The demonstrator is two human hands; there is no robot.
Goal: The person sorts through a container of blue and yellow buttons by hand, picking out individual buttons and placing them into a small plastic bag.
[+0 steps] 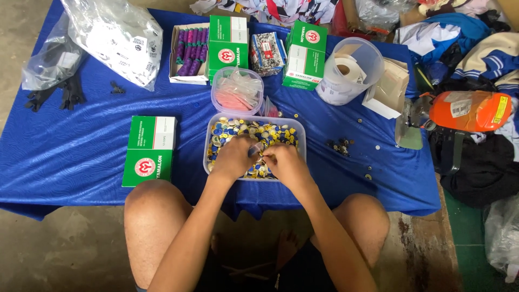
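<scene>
Blue and yellow buttons point(270, 131) fill a clear plastic tub point(300, 141), and both hands are down in it. The left hand point(233, 158) is curled, fingers drawn together over the heap, its fingertips meeting those of the right hand point(285, 164) near the middle of the tub. The right hand is likewise closed into a pinch, and a small button-like piece point(261, 153) shows between the two sets of fingertips; which hand actually grips it I cannot tell.

Just beyond the hands stands a smaller round clear tub point(237, 89) with pinkish contents. To the left of the left hand lies a green and white carton point(148, 150), flat on the cloth. Further off, past the round tub, two more green and white cartons point(228, 44) stand upright beside an open box of purple thread spools point(189, 51). Right of the right hand, a few dark loose buttons point(340, 145) are scattered, and beyond them a clear bucket point(351, 70) lies tipped over.

All this rests on a blue cloth point(75, 140) spread over a low surface above a bare concrete floor point(65, 249). Bare knees flank the forearms. A heap of clothing point(476, 54) and an orange bottle point(470, 111) crowd the right side.
</scene>
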